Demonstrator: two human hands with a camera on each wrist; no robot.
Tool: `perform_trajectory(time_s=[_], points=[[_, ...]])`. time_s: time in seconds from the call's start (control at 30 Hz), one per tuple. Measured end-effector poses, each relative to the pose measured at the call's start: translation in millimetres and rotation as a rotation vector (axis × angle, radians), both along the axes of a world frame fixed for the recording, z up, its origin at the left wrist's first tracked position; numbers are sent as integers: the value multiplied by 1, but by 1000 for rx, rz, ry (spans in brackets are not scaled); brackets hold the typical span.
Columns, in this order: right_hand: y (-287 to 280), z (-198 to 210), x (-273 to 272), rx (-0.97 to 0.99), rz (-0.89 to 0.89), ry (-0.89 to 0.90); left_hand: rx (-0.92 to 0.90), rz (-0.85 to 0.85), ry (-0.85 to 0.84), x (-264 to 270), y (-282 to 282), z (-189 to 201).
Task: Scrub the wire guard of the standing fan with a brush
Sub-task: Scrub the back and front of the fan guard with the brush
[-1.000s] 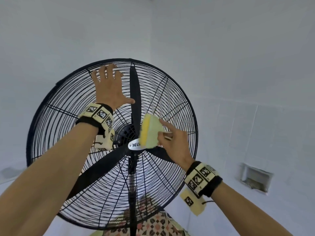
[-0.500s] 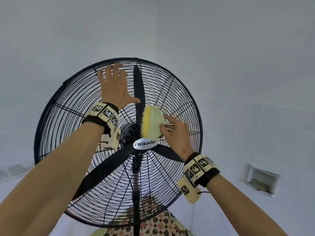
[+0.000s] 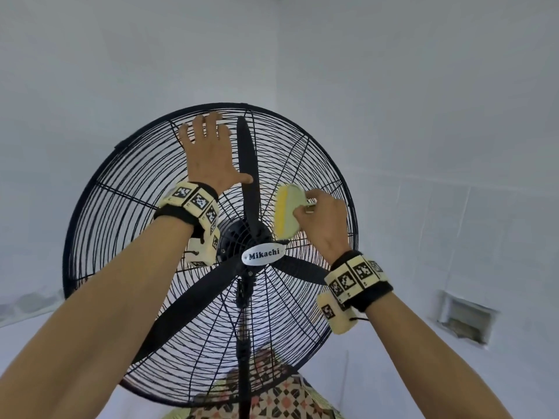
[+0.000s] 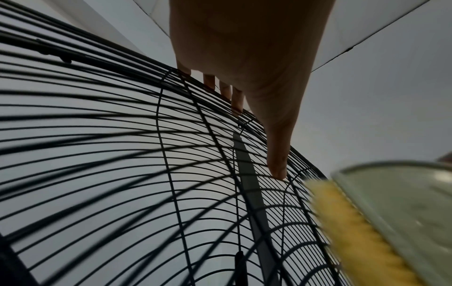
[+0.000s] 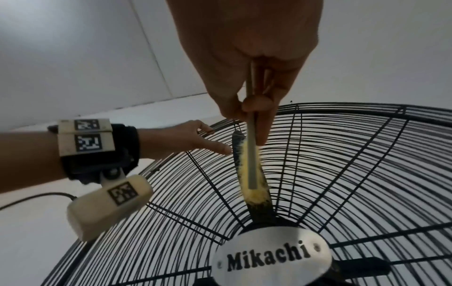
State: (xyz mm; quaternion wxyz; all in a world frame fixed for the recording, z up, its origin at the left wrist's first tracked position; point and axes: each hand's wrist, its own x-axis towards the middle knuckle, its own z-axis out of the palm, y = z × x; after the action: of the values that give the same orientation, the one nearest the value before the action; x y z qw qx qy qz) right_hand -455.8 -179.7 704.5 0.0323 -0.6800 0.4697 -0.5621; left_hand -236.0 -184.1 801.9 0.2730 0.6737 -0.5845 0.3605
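- The black round wire guard (image 3: pixel 305 164) of the standing fan fills the middle of the head view, tilted back on its black pole (image 3: pixel 243 352), with three black blades behind the wires.
- An oval silver badge (image 3: pixel 263 254) reading "Mikachi" sits at the guard's centre.
- The left hand (image 3: pixel 210 155) lies flat on the guard at about 11 o'clock from the badge, near the rim. Its fingers are straight and spread and its thumb points toward the upright blade; it grips nothing.
- In the left wrist view its fingertips (image 4: pixel 237 104) and thumb tip touch the wires.
- The right hand (image 3: pixel 323 219) pinches the pale green plastic scrub brush (image 3: pixel 289 211) with yellow bristles by its back, fingers curled round the handle.
- The brush sits at about 1 o'clock from the badge, just above it, bristles against the wires and beside the upright blade.
- In the right wrist view the bristles (image 5: pixel 253 193) press on the guard in front of that blade.
- Both wrists carry black bands with cream blocks bearing black-and-white square markers (image 3: pixel 196 201).
- Pale walls stand behind; a patterned cloth (image 3: pixel 272 400) shows at 6 o'clock, below the guard.
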Motion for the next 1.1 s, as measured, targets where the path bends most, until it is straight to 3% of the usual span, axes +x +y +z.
perform_trajectory(time_s=[0.1,0.2,0.37,0.5,0.7,0.83,0.9,1.03,1.1], points=[[3,10,6,-51,120,-31,-9,-1,1,-3,-2,0],[0,9,5,-90,133,-46,-11,-7,10,-2,-2,-1],[-6,18,-5,-29,-110,57,-10,-3,18,-2,-3,0],[2,25,11,-107,77,23,-24,-16,12,-8,-4,0],[-9,29,2,-11,-169,121,2,12,17,-3,-2,0],[3,29,7,-121,64,49,-26,-5,6,-7,-4,-1],[2,20,8,-107,90,36,-24,0,7,-8,-3,-1],[-9,20,-4,19,-148,111,-20,12,10,-3,-2,0],[-6,29,-3,-7,-118,99,-17,10,6,-5,-2,-1]])
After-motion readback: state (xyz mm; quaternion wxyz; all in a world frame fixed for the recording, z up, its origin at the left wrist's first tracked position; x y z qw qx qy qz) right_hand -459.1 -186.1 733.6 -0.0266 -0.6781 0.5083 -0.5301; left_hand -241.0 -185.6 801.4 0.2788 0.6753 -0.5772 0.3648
